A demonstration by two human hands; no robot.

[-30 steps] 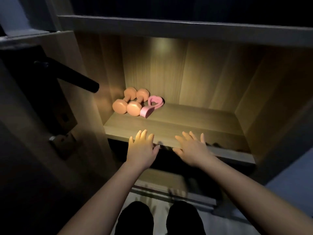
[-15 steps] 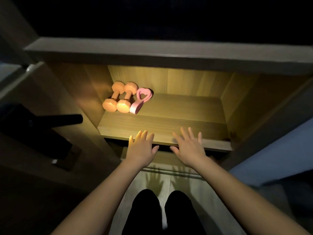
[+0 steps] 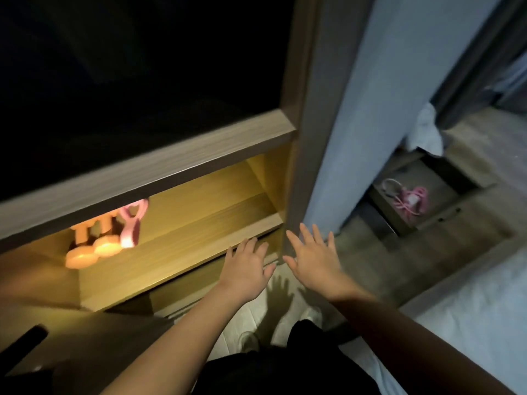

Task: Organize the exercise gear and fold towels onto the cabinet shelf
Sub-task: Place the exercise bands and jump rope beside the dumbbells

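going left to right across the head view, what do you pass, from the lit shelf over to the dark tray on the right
orange dumbbells → pink hand gripper → left hand → right hand → pink cord bundle

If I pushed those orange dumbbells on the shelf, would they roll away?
Probably not far: the dumbbells lie side by side, touching, with the pink squeezer beside them. Blur hides whether their ends are round or flat-sided. They look solid, so likely heavy for their size.
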